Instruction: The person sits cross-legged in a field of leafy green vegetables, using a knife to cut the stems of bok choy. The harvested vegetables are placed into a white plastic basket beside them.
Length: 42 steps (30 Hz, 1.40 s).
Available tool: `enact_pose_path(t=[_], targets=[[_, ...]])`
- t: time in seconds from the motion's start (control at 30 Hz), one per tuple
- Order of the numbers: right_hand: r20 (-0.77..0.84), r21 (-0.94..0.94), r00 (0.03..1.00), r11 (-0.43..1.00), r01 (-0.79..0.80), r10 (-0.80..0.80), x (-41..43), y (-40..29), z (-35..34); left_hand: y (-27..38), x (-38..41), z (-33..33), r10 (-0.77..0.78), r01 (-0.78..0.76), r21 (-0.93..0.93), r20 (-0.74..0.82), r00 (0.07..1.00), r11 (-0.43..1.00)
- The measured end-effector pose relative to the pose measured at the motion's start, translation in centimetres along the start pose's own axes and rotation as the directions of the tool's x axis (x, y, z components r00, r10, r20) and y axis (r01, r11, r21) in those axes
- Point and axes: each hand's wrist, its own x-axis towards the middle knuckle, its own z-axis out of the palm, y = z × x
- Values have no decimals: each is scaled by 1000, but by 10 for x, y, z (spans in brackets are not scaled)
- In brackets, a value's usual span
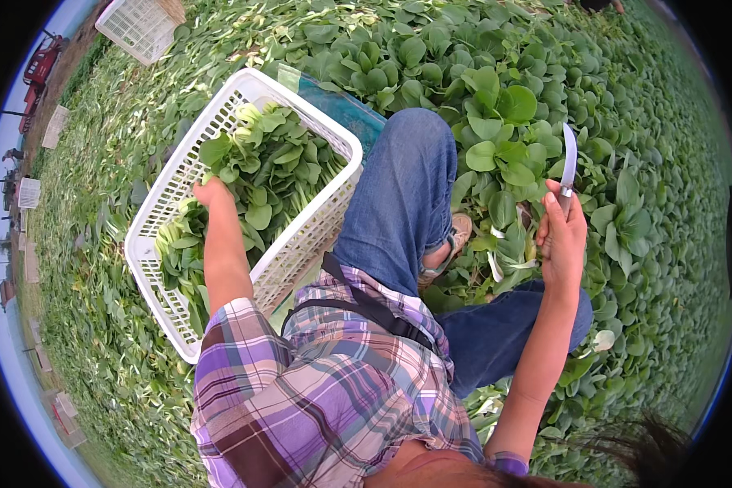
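My right hand (562, 235) grips a knife (569, 158) by its handle, with the curved blade pointing up and away from me, above the growing plants. On my left stands a white perforated plastic basket (332, 131) partly filled with cut bok choy (299, 158). My left hand (212, 194) reaches over its near side and down inside, closed around a bok choy (206, 178) whose pale base shows beside the fingers. Leaves partly hide those fingers. Most heads in the basket lie in packed rows, pale stems mostly towards the left.
Leafy bok choy plants (506, 134) grow densely ahead and to the right. Cut leaves (97, 262) cover the ground at left. A teal sheet or crate (341, 104) lies behind the basket. Another white crate (140, 27) stands farther off, and a red vehicle (41, 67) is at the field edge.
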Motion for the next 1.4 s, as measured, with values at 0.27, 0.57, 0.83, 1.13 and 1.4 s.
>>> enact_pose_path(t=[0.27, 0.57, 0.83, 1.13, 1.4], targets=[[21, -48, 1000, 999, 12, -11, -5, -2, -5, 48, -48, 28, 489, -708, 268, 565, 665, 653], [-1, -9, 997, 997, 80, -80, -20, -6, -19, -20, -112, 37, -363, -857, 512, 788, 497, -62], [-104, 74, 969, 970, 230, -222, -66, -29, -58, 49, -69, 26, 44, -753, 383, 878, 477, 534], [-199, 47, 951, 967, 248, -235, -68, -18, -84, 68, -78, 74, 368, -877, 280, 826, 428, 390], [-250, 49, 945, 972, 229, -210, -57, -10, -87, 48, -88, 120, 230, -955, 111, 957, 177, 274]])
